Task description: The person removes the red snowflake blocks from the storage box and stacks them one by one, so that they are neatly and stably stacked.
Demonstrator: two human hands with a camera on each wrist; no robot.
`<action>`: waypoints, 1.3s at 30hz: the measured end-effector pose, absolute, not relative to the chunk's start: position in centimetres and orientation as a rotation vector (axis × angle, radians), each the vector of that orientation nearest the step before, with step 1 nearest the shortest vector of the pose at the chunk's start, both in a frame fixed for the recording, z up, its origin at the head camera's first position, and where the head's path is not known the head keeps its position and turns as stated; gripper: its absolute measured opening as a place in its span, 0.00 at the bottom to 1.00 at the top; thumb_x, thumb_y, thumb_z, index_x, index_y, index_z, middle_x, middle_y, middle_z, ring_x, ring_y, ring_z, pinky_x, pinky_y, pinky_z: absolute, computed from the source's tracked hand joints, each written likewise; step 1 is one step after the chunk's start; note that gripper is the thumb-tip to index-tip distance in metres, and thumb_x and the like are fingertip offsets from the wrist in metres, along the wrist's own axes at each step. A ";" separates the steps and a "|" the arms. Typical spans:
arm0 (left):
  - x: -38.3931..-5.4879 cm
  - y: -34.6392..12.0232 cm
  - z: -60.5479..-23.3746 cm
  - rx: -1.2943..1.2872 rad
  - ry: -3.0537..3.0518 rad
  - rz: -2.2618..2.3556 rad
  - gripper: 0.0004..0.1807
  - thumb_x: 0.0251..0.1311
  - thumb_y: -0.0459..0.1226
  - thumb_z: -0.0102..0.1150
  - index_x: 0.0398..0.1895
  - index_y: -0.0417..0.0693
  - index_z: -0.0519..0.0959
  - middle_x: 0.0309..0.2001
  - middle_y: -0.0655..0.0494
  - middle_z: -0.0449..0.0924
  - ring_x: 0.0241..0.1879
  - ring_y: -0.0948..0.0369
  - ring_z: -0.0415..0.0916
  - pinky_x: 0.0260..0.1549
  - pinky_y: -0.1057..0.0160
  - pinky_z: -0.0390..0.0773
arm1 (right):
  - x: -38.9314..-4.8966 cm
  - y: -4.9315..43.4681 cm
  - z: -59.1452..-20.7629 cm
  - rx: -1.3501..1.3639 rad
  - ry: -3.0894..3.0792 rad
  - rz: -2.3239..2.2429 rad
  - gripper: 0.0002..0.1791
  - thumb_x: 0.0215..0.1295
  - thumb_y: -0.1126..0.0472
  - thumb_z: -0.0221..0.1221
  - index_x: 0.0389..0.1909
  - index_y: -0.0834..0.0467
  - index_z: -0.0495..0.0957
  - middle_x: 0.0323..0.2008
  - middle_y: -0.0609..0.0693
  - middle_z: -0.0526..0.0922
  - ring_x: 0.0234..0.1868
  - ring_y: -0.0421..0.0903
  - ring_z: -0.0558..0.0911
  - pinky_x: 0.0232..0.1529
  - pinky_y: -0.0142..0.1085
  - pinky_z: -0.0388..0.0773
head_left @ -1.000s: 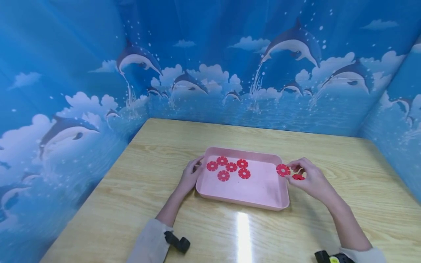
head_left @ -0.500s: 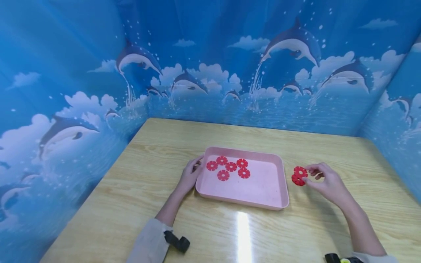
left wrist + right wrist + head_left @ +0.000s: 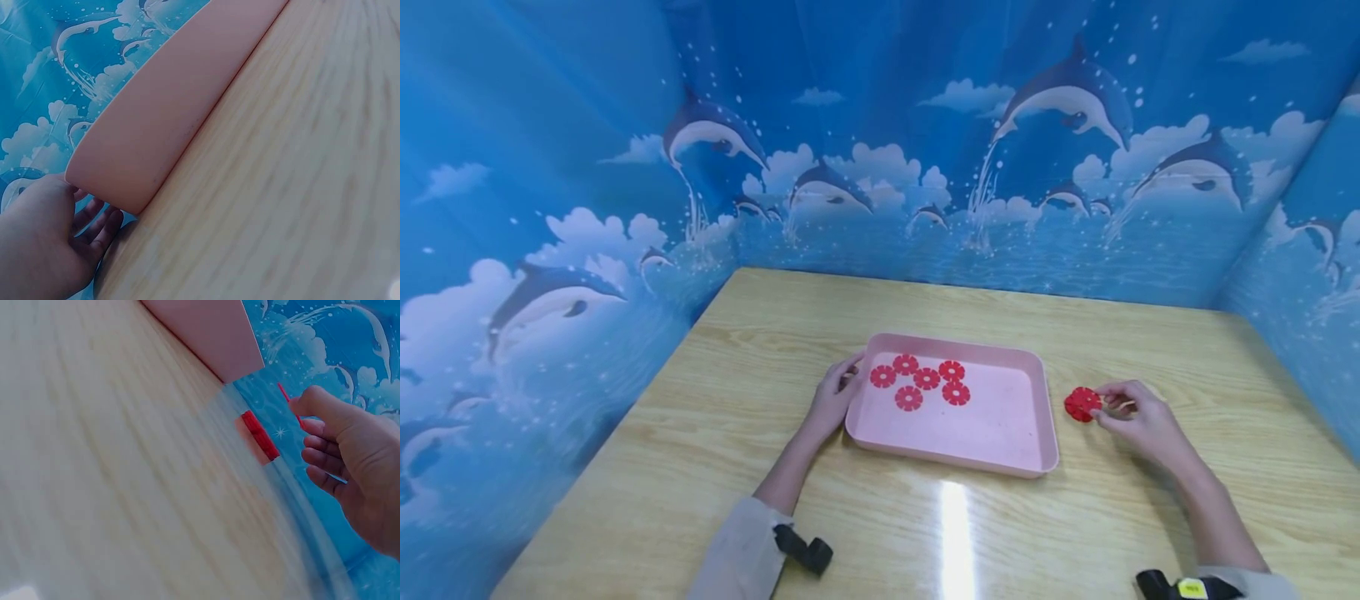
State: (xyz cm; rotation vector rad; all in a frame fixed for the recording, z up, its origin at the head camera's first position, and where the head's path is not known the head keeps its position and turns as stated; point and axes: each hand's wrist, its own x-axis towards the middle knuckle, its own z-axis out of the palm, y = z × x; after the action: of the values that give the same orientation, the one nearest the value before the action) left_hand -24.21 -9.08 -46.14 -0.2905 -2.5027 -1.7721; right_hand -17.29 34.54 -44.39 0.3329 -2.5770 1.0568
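In the head view, my right hand [image 3: 1146, 421] pinches a thin red notched plastic disc [image 3: 287, 400] between thumb and fingertips. Just below and apart from it, a short stack of the same red discs [image 3: 260, 437] stands on the table right of the tray. The shallow pink tray [image 3: 977, 429] sits mid-table, with several red notched discs [image 3: 908, 398] lying flat in its left half. At the tray's left side rests my left hand [image 3: 831, 402], its loosely bent fingers touching the outer wall; the left wrist view shows them by the tray's corner.
A pale wooden table [image 3: 775, 333] lies under everything. Blue dolphin-print curtains [image 3: 880, 167] hang behind and at both sides. Black wrist cameras [image 3: 805, 550] are strapped over the sleeves.
My right hand has moved right from the tray's right rim, carrying the red disc, and lowered it over the stack. The left hand and the tray have stayed put.
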 end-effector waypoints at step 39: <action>-24.2 -9.1 -46.1 -0.272 -2.512 -1.785 0.22 0.64 0.33 0.48 0.62 0.44 0.67 0.48 0.44 0.69 0.45 0.50 0.71 0.46 0.55 0.74 | -17.7 34.9 -46.6 0.250 -2.625 1.001 0.16 0.51 0.67 0.65 0.40 0.69 0.76 0.32 0.55 0.74 0.32 0.36 0.72 0.31 0.19 0.69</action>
State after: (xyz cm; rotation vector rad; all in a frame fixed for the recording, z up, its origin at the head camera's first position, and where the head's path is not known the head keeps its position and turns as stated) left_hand -24.17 -9.15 -46.12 -0.2721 -2.5118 -1.7846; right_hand -17.66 34.88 -46.56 0.2500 -2.6255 1.0008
